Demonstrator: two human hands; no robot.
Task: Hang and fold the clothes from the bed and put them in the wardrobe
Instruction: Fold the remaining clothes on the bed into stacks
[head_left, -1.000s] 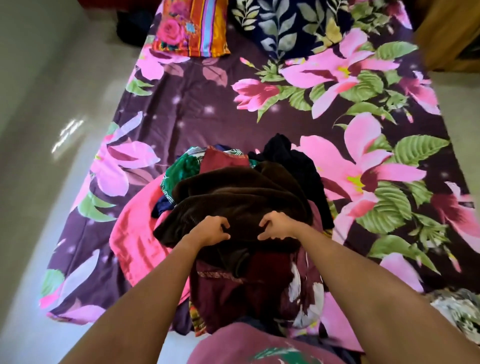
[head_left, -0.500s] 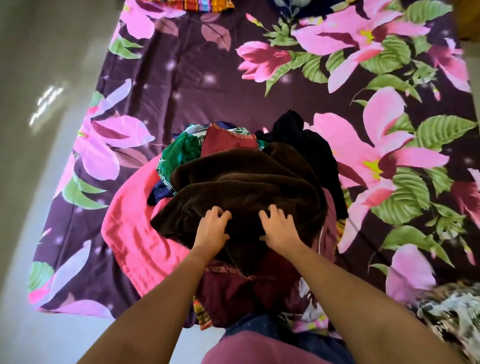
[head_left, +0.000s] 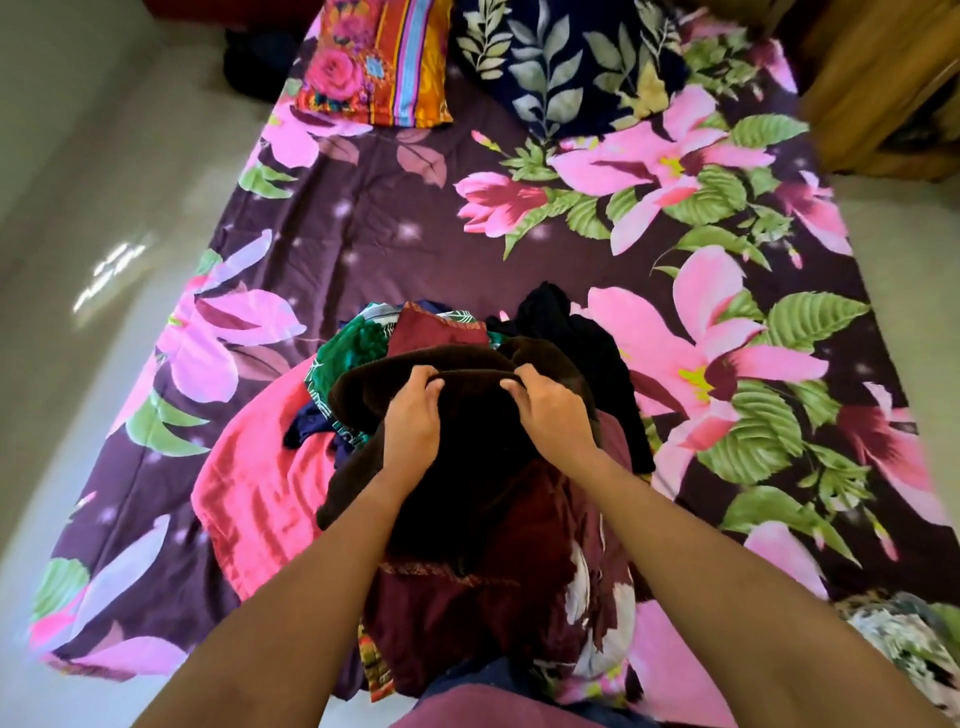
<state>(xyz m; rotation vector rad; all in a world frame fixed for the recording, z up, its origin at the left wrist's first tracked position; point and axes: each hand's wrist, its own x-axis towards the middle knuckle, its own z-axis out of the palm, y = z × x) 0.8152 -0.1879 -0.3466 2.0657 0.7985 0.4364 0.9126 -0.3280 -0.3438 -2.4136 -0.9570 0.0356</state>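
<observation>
A heap of clothes lies at the near end of the bed (head_left: 363, 249), which has a purple floral sheet. On top is a dark brown ribbed garment (head_left: 467, 467). My left hand (head_left: 413, 421) and my right hand (head_left: 553, 410) both grip its far folded edge, fingers curled over it, about a hand's width apart. Under it lie a maroon garment (head_left: 467, 613), a pink cloth (head_left: 260, 499), a green patterned piece (head_left: 348, 348) and a black garment (head_left: 582, 338).
Two pillows sit at the head of the bed: a striped floral one (head_left: 379, 62) and a navy leaf-print one (head_left: 566, 62). Wooden furniture (head_left: 883, 88) stands at the far right. Pale floor (head_left: 78, 208) runs along the left side. A patterned cloth (head_left: 904, 639) lies at the near right.
Both hands moved from the near part of the brown garment up to its far fold and took hold of it. The camera tilted back up towards the pillows.
</observation>
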